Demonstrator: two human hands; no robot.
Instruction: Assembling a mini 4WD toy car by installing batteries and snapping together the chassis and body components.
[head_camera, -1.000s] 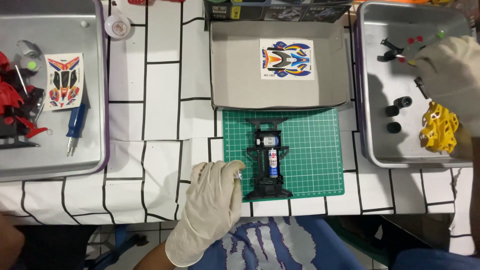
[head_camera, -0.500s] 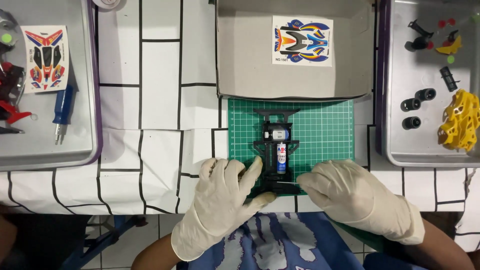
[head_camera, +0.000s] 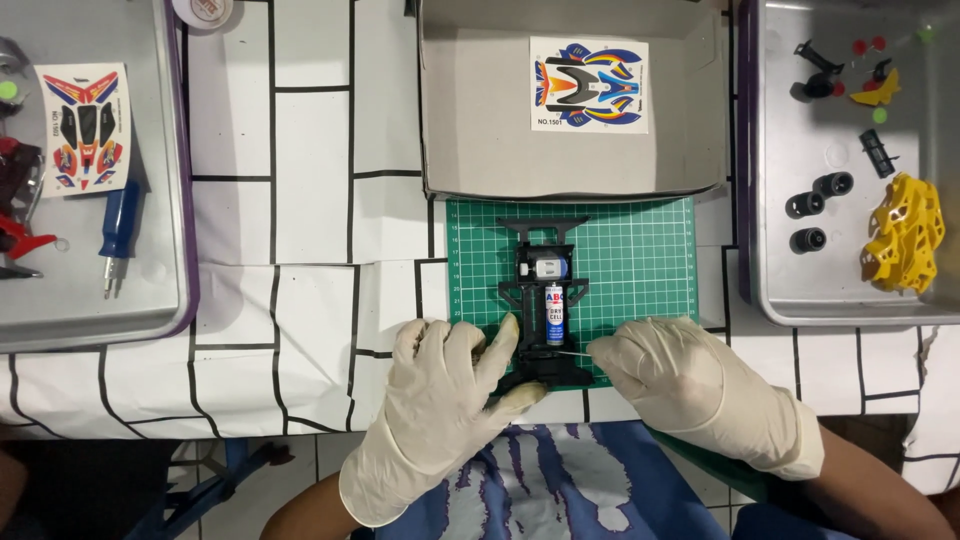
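On a green cutting mat (head_camera: 640, 250) sits a black toy car chassis (head_camera: 545, 300) (battery fitted). The gloved left hand (head_camera: 440, 400) grips its near end; the right hand (head_camera: 680, 380) pinches a thin metal rod (head_camera: 572, 352) toward it. The rod could slip and miss if the chassis shifts.

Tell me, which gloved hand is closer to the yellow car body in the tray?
Right. The right hand lies below-left of the yellow car body; the left hand is farther, beyond the black chassis.
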